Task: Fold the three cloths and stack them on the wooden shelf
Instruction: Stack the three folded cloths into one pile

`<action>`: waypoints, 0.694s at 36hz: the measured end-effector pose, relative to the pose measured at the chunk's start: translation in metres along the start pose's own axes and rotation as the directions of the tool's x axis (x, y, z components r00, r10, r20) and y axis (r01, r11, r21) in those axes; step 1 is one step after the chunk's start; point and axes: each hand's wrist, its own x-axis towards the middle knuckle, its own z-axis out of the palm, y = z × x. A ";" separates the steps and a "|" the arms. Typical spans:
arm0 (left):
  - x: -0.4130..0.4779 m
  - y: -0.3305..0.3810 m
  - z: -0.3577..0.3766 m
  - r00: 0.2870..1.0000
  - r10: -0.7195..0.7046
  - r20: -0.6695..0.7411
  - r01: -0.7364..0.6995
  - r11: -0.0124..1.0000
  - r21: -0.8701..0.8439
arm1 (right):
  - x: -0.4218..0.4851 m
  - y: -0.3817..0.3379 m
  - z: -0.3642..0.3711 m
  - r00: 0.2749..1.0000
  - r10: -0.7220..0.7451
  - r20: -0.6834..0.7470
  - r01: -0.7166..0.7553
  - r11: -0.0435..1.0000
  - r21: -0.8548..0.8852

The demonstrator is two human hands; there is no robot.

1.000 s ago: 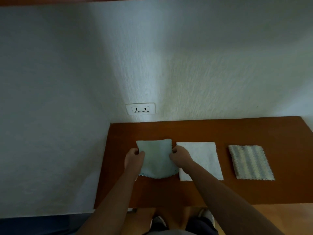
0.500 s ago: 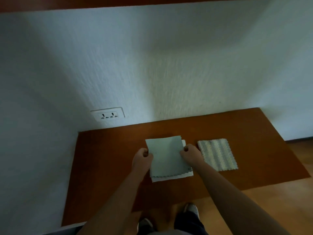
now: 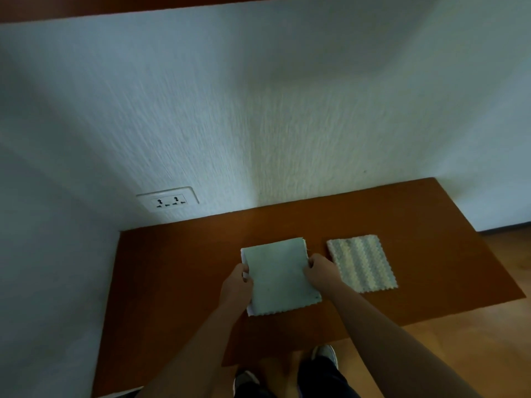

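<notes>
Head view. A folded pale green cloth (image 3: 280,277) lies at lower centre of the frame on the wooden shelf (image 3: 178,268), stacked on a folded white cloth (image 3: 248,309) that shows only as a sliver along its left edge. The left hand (image 3: 237,285) grips the green cloth's left edge and the right hand (image 3: 321,271) its right edge, fingers curled around the fabric. Whether they also hold the white cloth cannot be told. A folded striped cloth (image 3: 362,264) lies just right of the stack, apart from it.

Handling, as judged: the cloths look light, soft and limp. A folded square would likely sag or open if lifted by one corner, so opposite edges, with all layers pinched together, are the sensible hold. The scalloped near edge offers little stiffness.

Change: a second earlier the green cloth lay left of the white cloth, edge to edge. Half a second earlier it overlapped the white cloth, with white showing at right and below. Now it covers it almost squarely.
</notes>
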 end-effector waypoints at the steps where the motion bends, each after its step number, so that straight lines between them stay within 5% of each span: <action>1: 0.000 -0.001 0.001 1.000 0.006 -0.013 -0.005 1.000 0.015 | 0.000 0.000 0.001 1.000 0.004 -0.002 -0.004 1.000 -0.005; 25: 0.003 -0.007 0.007 0.991 -0.042 -0.127 0.044 0.999 0.019 | 0.011 0.000 0.007 0.998 -0.041 0.036 0.042 0.999 -0.029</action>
